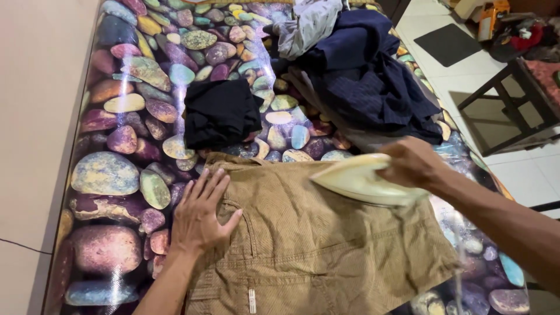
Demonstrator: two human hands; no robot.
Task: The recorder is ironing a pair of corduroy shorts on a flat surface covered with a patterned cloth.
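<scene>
Tan corduroy trousers [315,245] lie spread flat on a glossy surface printed with coloured pebbles [116,169]. My left hand [201,216] presses palm down, fingers apart, on the trousers' left edge near a pocket. My right hand [411,163] grips the handle of a pale yellow clothes iron [361,181], which is blurred and sits over the trousers' upper right part, its tip pointing left.
A folded black garment [221,114] lies just beyond the trousers. A heap of dark blue and grey clothes [356,70] fills the far right of the surface. To the right are a tiled floor, a dark mat [446,44] and a wooden frame [513,99].
</scene>
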